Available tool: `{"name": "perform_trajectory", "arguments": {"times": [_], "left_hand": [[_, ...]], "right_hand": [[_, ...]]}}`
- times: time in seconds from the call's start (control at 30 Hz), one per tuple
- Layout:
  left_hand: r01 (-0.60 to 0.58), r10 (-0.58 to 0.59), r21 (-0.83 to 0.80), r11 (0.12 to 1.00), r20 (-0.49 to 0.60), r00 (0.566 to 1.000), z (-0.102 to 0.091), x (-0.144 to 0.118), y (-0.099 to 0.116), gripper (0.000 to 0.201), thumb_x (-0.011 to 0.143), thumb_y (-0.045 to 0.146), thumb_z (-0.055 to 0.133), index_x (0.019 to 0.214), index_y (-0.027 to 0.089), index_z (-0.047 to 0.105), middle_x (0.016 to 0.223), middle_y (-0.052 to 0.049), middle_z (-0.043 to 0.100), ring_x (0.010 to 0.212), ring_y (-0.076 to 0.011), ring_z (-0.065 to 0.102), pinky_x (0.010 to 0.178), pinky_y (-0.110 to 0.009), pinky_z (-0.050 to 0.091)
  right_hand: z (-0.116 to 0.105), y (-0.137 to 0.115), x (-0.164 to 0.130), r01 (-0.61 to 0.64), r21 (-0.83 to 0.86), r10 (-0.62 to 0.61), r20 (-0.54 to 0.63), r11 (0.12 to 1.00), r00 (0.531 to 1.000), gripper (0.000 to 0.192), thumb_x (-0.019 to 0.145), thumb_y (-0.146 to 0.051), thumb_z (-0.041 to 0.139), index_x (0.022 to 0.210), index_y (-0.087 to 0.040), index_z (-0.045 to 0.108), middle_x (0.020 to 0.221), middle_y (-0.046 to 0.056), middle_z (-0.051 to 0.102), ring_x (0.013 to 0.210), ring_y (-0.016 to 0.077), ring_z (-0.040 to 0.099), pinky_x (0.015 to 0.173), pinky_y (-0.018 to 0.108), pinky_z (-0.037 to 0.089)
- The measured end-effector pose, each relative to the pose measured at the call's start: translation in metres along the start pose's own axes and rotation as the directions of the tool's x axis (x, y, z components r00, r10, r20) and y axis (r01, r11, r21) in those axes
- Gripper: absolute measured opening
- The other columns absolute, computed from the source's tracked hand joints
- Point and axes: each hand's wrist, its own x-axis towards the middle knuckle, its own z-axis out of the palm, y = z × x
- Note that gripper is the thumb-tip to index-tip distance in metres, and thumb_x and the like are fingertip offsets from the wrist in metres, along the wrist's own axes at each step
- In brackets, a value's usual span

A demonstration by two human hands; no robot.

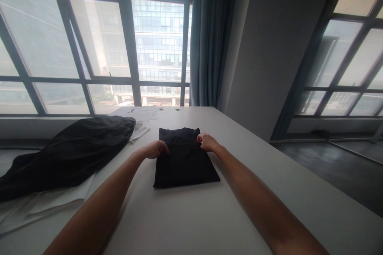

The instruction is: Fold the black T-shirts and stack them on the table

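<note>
A black garment (185, 167), folded into a flat rectangle, lies on the white table in front of me. Which kind of garment it is cannot be made out. On its left edge, my left hand (154, 150) is closed, thumb and fingers gripping the cloth. My right hand (208, 142) pinches the opposite edge near the far right corner, fingers curled in. The far end of the cloth shows a raised, slightly uneven fold between the two hands. Some fingertips are hidden by the hands themselves.
Left of my arm, a loose dark cloth (74, 151) lies heaped over pale fabric (56, 203). Papers (142, 112) rest at the far end of the white table (239, 159). Beyond are windows, a blue-grey curtain (209, 40) and a wall pillar (263, 55).
</note>
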Motion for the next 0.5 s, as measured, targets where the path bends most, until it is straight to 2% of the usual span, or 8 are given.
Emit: {"name": "perform_trajectory", "arguments": {"times": [0.13, 0.23, 0.37, 0.5], "left_hand": [[-0.069, 0.083, -0.081, 0.994, 0.177, 0.981, -0.005, -0.008, -0.007, 0.045, 0.062, 0.008, 0.071, 0.103, 0.026, 0.078, 0.121, -0.005, 0.061, 0.099, -0.0208, 0.061, 0.084, -0.029, 0.051], [-0.043, 0.064, -0.090, 0.995, 0.244, 0.968, -0.007, -0.011, -0.012, 0.052, 0.058, 0.013, 0.083, 0.107, 0.030, 0.077, 0.133, -0.004, 0.055, 0.115, -0.0259, 0.057, 0.096, -0.035, 0.048], [-0.036, 0.042, -0.036, 0.999, 0.183, 0.982, -0.002, -0.009, -0.013, 0.046, 0.058, 0.014, 0.084, 0.101, 0.030, 0.079, 0.133, -0.006, 0.055, 0.121, -0.0289, 0.054, 0.103, -0.038, 0.045], [-0.086, 0.087, -0.042, 0.995, 0.021, 0.996, 0.009, -0.006, -0.014, 0.025, 0.065, 0.012, 0.075, 0.086, 0.024, 0.080, 0.124, -0.008, 0.062, 0.111, -0.0255, 0.060, 0.101, -0.037, 0.047]], "right_hand": [[-0.002, 0.003, -0.001, 0.015, 0.047, -0.024, 0.187, 0.999, 0.982, 0.040, 0.059, 0.007, 0.062, 0.085, -0.020, 0.075, 0.100, 0.005, 0.068, 0.084, 0.0171, 0.062, 0.065, 0.022, 0.044], [-0.002, 0.010, 0.000, 0.031, 0.056, -0.042, 0.208, 0.998, 0.977, 0.044, 0.060, 0.007, 0.062, 0.089, -0.022, 0.078, 0.104, 0.005, 0.067, 0.084, 0.0164, 0.063, 0.068, 0.021, 0.047], [0.001, 0.019, 0.000, 0.057, 0.022, -0.060, 0.146, 0.998, 0.987, 0.035, 0.068, -0.002, 0.067, 0.094, -0.022, 0.079, 0.113, 0.007, 0.064, 0.087, 0.0156, 0.063, 0.079, 0.022, 0.049], [0.007, 0.020, -0.002, 0.063, -0.031, -0.061, 0.052, 0.998, 0.997, 0.023, 0.080, -0.015, 0.066, 0.097, -0.023, 0.079, 0.116, 0.007, 0.062, 0.091, 0.0170, 0.063, 0.088, 0.027, 0.049]]}}
